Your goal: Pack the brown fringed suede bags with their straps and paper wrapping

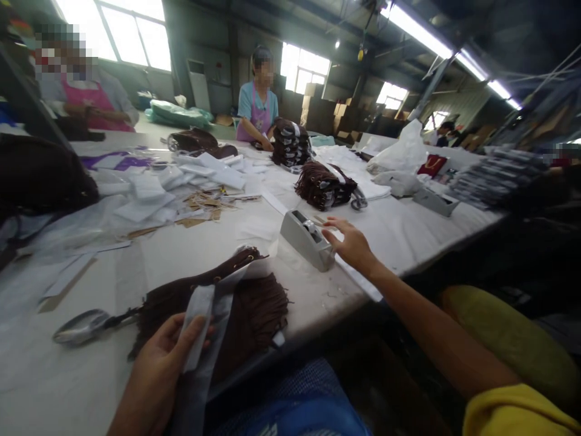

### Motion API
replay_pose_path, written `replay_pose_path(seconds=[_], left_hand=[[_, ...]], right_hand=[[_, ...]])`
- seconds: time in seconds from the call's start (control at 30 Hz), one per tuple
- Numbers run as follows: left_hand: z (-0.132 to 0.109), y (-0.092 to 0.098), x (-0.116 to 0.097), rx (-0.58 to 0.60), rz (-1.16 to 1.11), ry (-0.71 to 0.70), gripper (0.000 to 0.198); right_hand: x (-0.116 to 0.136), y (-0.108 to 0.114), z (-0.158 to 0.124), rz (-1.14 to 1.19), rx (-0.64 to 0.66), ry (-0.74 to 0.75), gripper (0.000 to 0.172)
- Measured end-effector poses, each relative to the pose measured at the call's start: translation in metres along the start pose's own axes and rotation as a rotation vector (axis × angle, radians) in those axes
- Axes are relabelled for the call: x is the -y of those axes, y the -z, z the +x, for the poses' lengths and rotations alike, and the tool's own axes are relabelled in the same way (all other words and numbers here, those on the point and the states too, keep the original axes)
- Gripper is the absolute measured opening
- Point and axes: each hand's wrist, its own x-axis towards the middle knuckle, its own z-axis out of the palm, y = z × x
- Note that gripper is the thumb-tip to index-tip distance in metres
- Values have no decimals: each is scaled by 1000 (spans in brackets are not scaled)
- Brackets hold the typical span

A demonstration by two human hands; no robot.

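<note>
My left hand (158, 363) is closed on a white strip (198, 327), thumb on top. Beside the strip a band of clear plastic (222, 318) runs across a dark brown fringed bag (256, 315). The bag lies at the table's front edge, a silvery wrapped piece (84, 327) sticking out to its left. Over the right end of a grey tape dispenser (302, 239) is my right hand (349, 242), its fingers spread and nothing visible in them. Whether its fingertips touch the tape cannot be made out.
White sheets (149, 188) and brown paper scraps (211, 203) litter the left of the table (172, 257). Bundled brown fringed bags (322, 184) stand further back. A second dispenser (436, 203) sits at right. Two co-workers in pink aprons stand across the table.
</note>
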Motion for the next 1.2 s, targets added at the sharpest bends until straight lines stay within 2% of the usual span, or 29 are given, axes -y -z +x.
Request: replay_pose_path(seconds=[0.03,0.13,0.2,0.27,0.4,0.6,0.73,0.8,0.9,1.03,1.2], left_hand=[[0,0,1,-2,6,3,50],[1,1,3,-6,19,21,51],[1,2,3,-8,17,30,52],[1,2,3,-20,14,36,55],[1,2,4,-35,27,40,57],[6,5,9,-47,41,66,57],[5,5,7,-48,38,90,61],[3,3,4,-50,40,89,63],[2,1,1,-57,38,80,62],[2,2,5,-46,15,47,57],[1,3,8,-9,39,-19,54]], right_hand=[[-19,8,8,-11,51,-116,36],[-56,13,22,101,225,-280,55],[-63,9,24,311,313,-376,59],[-61,5,25,497,340,-459,53],[-51,8,24,592,292,-499,43],[-45,34,1,661,148,-480,37],[-50,41,-17,672,201,-574,35],[-55,37,-24,722,198,-649,31],[-63,21,-32,792,115,-741,23],[-67,-1,-34,858,24,-789,12],[-58,-13,-44,962,70,-900,12]])
